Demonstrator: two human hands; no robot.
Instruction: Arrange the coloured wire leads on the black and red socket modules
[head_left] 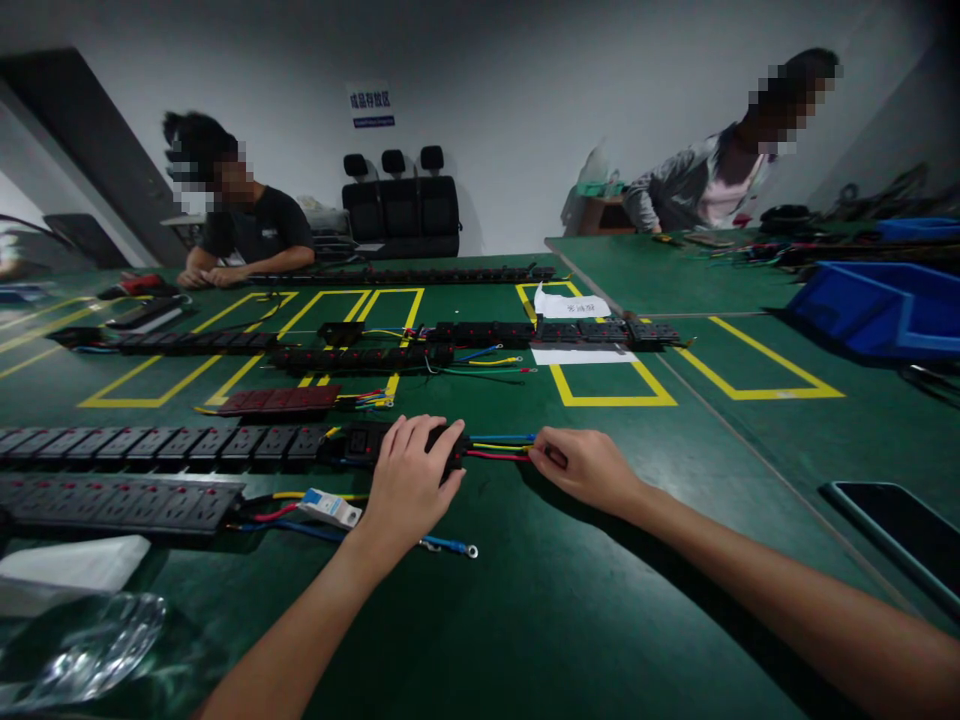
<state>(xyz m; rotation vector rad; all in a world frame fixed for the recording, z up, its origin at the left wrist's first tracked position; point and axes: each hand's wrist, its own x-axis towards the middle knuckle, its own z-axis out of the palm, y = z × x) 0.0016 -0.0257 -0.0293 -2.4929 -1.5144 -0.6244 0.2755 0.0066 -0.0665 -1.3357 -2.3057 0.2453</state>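
Observation:
A long black socket strip (247, 443) runs across the table from the left. My left hand (416, 475) lies over the black module at its right end, fingers curled round it and covering part of it. Blue, yellow-green and red wires (495, 448) stick out of that end. Their tips are pinched in my right hand (581, 462), which hides them. Nearer to me is a second socket strip (172, 505), with wires and a white-and-blue circuit breaker (330, 507) beside my left wrist. A blue wire with a ring terminal (459, 548) pokes out just beyond that wrist.
A maroon socket block (277, 401) and more black strips (360, 357) lie farther back among yellow tape outlines. A phone (896, 535) and a blue bin (877, 310) are on the right. Clear plastic (97, 650) lies front left. Two people sit across the tables.

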